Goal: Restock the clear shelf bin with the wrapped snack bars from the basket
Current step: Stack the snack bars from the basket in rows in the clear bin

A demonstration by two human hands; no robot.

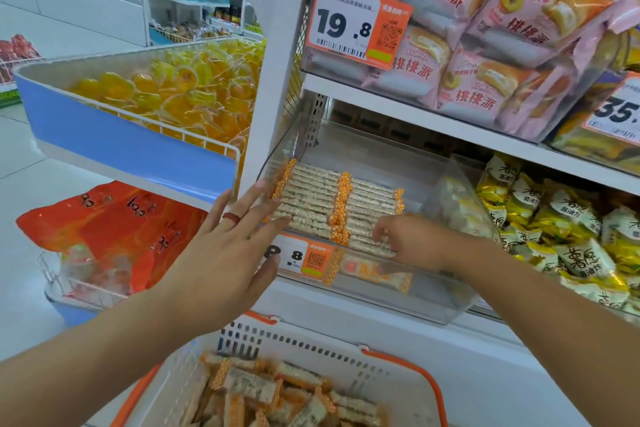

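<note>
Squaring the snack bars point(313, 204) in the clear bin point(446, 302) goes best with the left hand point(221, 253) flat, fingers spread, bracing the row's end. The right hand point(408, 239) seems to pinch bars with curled fingers, though blur hides the grip; more wait in the basket point(346, 350).

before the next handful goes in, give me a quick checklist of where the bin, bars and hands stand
1. Room left in the clear bin: ok, the back and the right side are bare.
2. Snack bars in the bin lie in tidy rows: ok, two rows side by side.
3. Left hand free: ok, fingers straight, held at the bin's left front corner.
4. Right hand free: cannot tell, fingers curled down on the front bars of the right row.
5. Stock left in the basket: ok, many loose bars inside.
6. Price tag on the bin front in place: ok.
</note>
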